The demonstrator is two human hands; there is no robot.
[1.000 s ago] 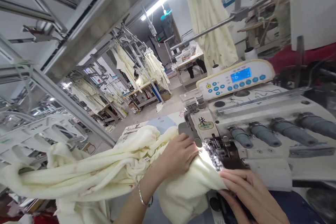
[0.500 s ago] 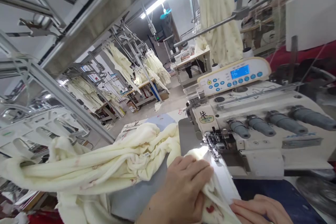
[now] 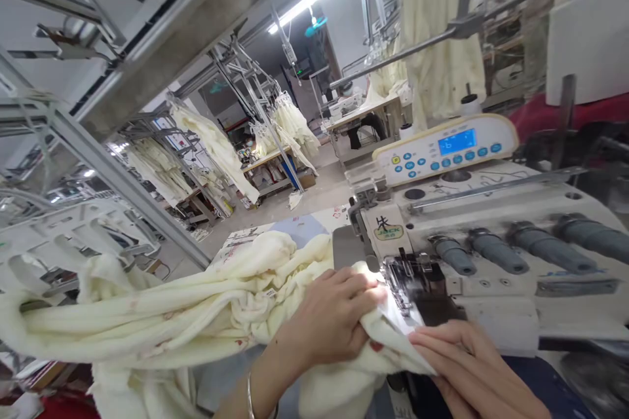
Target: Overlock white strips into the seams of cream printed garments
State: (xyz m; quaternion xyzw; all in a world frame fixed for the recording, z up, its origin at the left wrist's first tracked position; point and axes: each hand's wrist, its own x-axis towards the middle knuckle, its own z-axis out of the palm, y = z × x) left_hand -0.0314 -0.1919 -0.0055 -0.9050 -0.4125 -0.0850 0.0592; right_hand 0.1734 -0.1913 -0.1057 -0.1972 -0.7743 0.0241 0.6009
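A cream garment [image 3: 275, 288] with small red prints lies bunched across the work surface, trailing off to the left. My left hand [image 3: 339, 314] is closed on the garment just left of the overlock sewing machine's needle area, under its bright lamp. Nearer to me, my right hand [image 3: 466, 353] pinches the garment's edge between thumb and fingers, to the right of my left hand. The overlock sewing machine [image 3: 496, 262] stands directly ahead and right, its presser foot [image 3: 403, 294] close beyond the fabric edge. Part of the cloth is hidden under my hands.
A control panel [image 3: 447, 147] with a lit blue screen tops the machine. Grey tension knobs [image 3: 525, 249] line its front. Cream garments [image 3: 211, 137] hang from an overhead rail further back. A metal post [image 3: 128, 177] slants at left, and another sewing table [image 3: 363, 111] stands behind.
Both hands have moved up along the machine, towards the needle area, with the garment's edge. More fabric is gathered under my left forearm. The view has shifted slightly.
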